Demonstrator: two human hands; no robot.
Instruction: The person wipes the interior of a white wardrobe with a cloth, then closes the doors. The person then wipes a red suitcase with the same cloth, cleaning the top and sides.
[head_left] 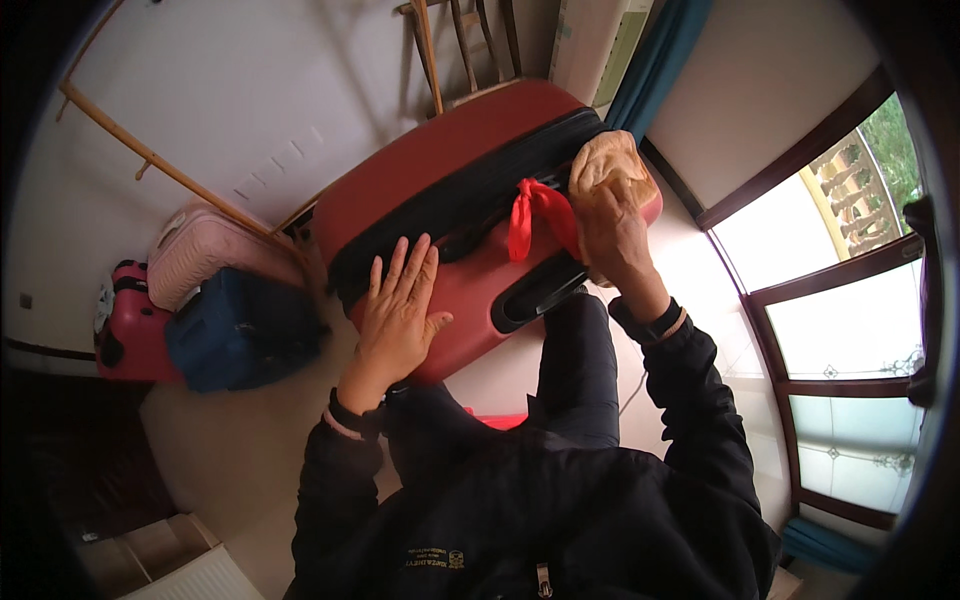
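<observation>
A large red suitcase (450, 165) with a black zip band stands before me, close to my legs. My left hand (398, 320) lies flat on its near left side, fingers spread and nothing in them. In my right hand (618, 230) is a crumpled tan cloth (605, 165), pressed against the suitcase's right end. Between the hands a bright red ribbon (522, 215) is tied on the suitcase. A black recessed handle (540, 290) sits on the side facing me.
At the left stand a pink suitcase (215, 255), a dark blue case (240, 330) and a magenta case (135, 330). Wooden chair legs (465, 45) and a bamboo pole (165, 170) are by the wall. A teal curtain (655, 70) and dark-framed glass doors (840, 340) are on the right.
</observation>
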